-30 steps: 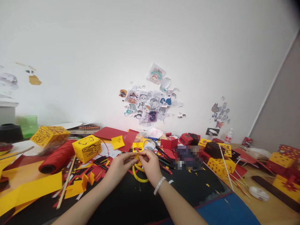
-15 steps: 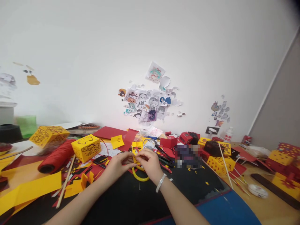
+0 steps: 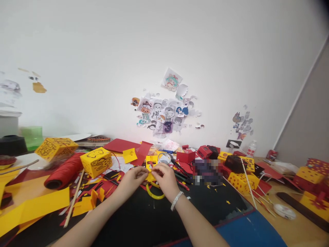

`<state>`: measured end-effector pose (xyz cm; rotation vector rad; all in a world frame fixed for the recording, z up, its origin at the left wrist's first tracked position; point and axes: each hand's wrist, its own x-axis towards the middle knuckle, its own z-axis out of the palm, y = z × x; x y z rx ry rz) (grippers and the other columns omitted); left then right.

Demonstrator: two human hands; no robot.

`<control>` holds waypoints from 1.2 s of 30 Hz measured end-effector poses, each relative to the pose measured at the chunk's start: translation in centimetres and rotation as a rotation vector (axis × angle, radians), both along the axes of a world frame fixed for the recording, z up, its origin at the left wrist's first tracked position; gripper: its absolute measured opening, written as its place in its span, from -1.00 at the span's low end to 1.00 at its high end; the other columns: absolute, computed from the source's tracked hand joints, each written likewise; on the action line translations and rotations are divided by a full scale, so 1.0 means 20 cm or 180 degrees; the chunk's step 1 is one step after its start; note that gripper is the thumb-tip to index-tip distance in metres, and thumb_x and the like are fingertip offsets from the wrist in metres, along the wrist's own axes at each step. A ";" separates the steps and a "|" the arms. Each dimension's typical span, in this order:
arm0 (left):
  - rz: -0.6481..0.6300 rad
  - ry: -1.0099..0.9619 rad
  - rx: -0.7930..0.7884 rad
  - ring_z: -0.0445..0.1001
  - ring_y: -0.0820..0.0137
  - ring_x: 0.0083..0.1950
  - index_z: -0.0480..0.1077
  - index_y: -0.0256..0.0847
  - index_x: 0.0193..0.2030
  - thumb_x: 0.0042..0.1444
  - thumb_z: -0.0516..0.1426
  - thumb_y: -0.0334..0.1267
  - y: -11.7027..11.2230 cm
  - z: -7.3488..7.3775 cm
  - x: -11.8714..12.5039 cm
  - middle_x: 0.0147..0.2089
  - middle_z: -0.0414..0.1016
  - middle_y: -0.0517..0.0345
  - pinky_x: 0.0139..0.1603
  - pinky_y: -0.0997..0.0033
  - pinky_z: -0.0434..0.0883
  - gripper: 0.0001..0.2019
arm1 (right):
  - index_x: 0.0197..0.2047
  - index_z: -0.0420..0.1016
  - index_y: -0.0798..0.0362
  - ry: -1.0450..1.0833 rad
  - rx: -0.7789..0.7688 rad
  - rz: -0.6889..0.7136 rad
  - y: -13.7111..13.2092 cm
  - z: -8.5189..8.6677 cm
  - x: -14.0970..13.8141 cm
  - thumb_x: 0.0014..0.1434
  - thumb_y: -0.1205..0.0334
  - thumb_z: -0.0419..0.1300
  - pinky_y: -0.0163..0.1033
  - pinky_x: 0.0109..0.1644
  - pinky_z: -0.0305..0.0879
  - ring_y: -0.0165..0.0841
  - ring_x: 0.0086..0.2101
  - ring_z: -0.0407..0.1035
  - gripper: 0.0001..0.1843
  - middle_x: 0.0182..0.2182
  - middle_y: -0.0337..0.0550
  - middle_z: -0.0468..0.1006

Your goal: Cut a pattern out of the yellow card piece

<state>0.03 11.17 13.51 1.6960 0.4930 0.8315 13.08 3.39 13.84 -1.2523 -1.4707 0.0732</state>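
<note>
At the middle of the table my left hand (image 3: 135, 177) and my right hand (image 3: 164, 176) meet, both closed, pinching a small piece of yellow paper (image 3: 151, 177) between their fingertips. The fingers hide part of that piece. Just beneath them a yellow ring-shaped handle (image 3: 155, 196) lies on the black mat (image 3: 144, 223). Behind the fingertips is a yellow paper cutout (image 3: 151, 159), beside a roll of clear tape (image 3: 164, 157). A sparkling bracelet circles my right wrist.
To the left are a yellow box with black drawings (image 3: 96, 162), a red thread spool (image 3: 64, 171), a wooden stick (image 3: 74, 199) and paper scraps. Pens (image 3: 183, 176) lie right of my hands. Spotted yellow boxes (image 3: 243, 181) and a white stick (image 3: 248, 183) stand farther right.
The yellow piece between my fingertips now shows more of its flat face. Both hands stay close together in almost the same place; the view has shifted slightly.
</note>
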 end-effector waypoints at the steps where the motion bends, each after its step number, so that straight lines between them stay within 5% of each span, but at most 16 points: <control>1: -0.0009 0.0001 -0.0089 0.52 0.29 -0.38 0.35 -0.25 -0.38 -0.17 0.17 -0.06 0.00 0.00 0.00 -0.45 0.50 0.18 -0.30 0.26 0.47 -0.71 | -0.41 0.51 0.00 0.0068 -0.0042 -0.0067 0.00 0.00 0.01 -0.01 0.39 0.15 -0.27 -0.25 0.26 -0.31 -0.32 0.34 -0.86 -0.40 -0.18 0.46; 5: -0.0016 -0.0014 -0.0108 0.53 0.23 -0.29 0.37 -0.27 -0.23 -0.22 0.21 -0.10 -0.01 0.00 0.00 -0.37 0.55 0.11 -0.21 0.22 0.46 -0.60 | -0.44 0.50 0.01 0.0546 -0.0187 -0.0276 0.02 -0.02 0.03 -0.03 0.33 0.16 -0.22 -0.28 0.26 -0.32 -0.42 0.33 -0.92 -0.46 -0.18 0.47; 12: 0.0561 0.0435 0.1082 0.49 0.24 -0.14 0.36 -0.21 -0.01 -0.12 0.13 -0.17 -0.03 -0.01 -0.01 -0.16 0.55 0.06 -0.10 0.26 0.40 -0.54 | -0.47 0.42 0.06 0.1362 -0.0410 -0.0059 0.05 -0.03 0.00 -0.08 0.14 0.21 -0.25 -0.49 0.34 -0.34 -0.55 0.37 -0.84 -0.57 -0.22 0.44; 20: 0.0562 0.0640 0.1696 0.42 0.23 -0.01 0.32 -0.20 0.05 -0.06 0.08 -0.19 -0.04 -0.02 0.00 0.01 0.46 -0.02 0.01 0.24 0.33 -0.53 | -0.43 0.39 0.14 0.2112 -0.0662 0.0277 0.04 -0.02 -0.01 -0.13 0.06 0.26 -0.33 -0.53 0.31 -0.43 -0.63 0.36 -0.70 -0.64 -0.26 0.43; 29: 0.0614 0.0484 0.1564 0.46 0.25 -0.10 0.37 -0.16 -0.05 0.02 0.01 -0.15 -0.03 0.01 -0.02 -0.09 0.51 0.05 -0.07 0.29 0.36 -0.64 | -0.38 0.43 0.13 0.2203 -0.0647 0.0709 0.01 0.00 -0.02 -0.03 -0.05 0.18 -0.36 -0.49 0.30 -0.46 -0.60 0.36 -0.63 -0.56 -0.24 0.46; 36: 0.0449 0.0284 0.1311 0.48 0.30 -0.26 0.35 -0.18 -0.09 0.09 -0.08 -0.14 -0.04 0.01 0.00 -0.27 0.53 0.09 -0.22 0.33 0.42 -0.67 | -0.24 0.45 0.09 0.1786 -0.0574 0.0987 0.02 -0.01 -0.03 -0.07 0.10 0.25 -0.30 -0.36 0.34 -0.40 -0.44 0.39 -0.68 -0.40 -0.20 0.47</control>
